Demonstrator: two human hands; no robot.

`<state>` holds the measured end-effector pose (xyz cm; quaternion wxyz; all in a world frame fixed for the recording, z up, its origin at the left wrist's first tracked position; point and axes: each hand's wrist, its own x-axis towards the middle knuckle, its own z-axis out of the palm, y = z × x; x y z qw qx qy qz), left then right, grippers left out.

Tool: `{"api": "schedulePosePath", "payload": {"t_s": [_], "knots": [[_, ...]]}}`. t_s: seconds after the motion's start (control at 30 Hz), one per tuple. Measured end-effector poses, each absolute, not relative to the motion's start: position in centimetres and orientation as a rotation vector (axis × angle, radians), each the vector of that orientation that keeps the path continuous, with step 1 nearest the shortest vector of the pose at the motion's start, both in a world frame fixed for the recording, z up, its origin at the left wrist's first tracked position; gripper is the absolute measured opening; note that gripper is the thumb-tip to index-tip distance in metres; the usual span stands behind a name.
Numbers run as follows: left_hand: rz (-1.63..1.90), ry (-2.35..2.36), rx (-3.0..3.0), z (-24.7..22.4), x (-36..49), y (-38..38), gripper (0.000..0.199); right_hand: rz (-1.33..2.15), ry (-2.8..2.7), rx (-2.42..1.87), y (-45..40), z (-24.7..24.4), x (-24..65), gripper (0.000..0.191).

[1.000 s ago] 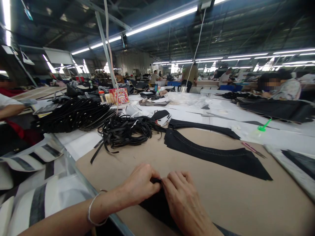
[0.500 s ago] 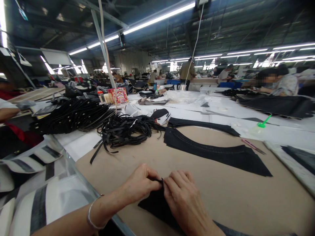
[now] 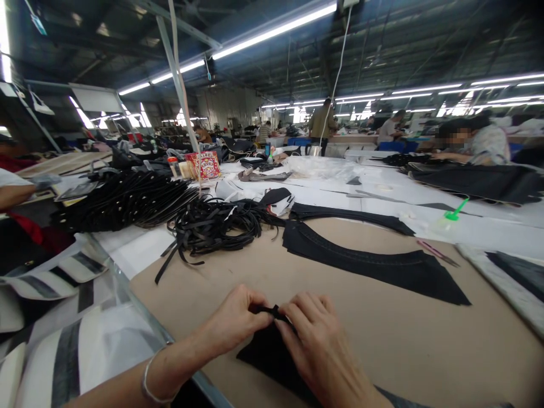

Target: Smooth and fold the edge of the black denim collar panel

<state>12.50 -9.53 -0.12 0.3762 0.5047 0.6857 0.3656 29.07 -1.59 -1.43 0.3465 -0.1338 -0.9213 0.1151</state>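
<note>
A black fabric piece (image 3: 272, 357) lies at the front of the brown work surface (image 3: 382, 340), partly covered by my right hand. My left hand (image 3: 236, 317) pinches its upper edge between thumb and fingers, where a small dark tip sticks up. Close beside it, my right hand (image 3: 314, 334) grips the same edge, its fingers bent over the fabric. The edge looks folded or raised between the two hands. Past my hands lies a stack of curved black fabric pieces (image 3: 374, 260) with a stitched line.
A tangle of black strips (image 3: 216, 226) sits at the surface's back left, near a pile of black pieces (image 3: 127, 198). Pink-handled snips (image 3: 437, 253) lie at right, beyond them a green-tipped bottle (image 3: 454, 212). A metal edge (image 3: 140, 317) borders the left side. Other people work farther back.
Both hands have shifted slightly left along the fabric edge. A gap between the fingertips now shows more of the black edge. The other pieces on the surface stay put.
</note>
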Motion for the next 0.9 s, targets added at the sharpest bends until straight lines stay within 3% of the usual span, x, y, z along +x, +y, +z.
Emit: {"api": "schedulePosePath", "payload": {"t_s": [0.9], "knots": [[0.781,1.915,1.467,-0.07,13.48,-10.29,0.015,0.074,-2.385,-0.274,-2.54,-1.78,28.38,0.026]]}}
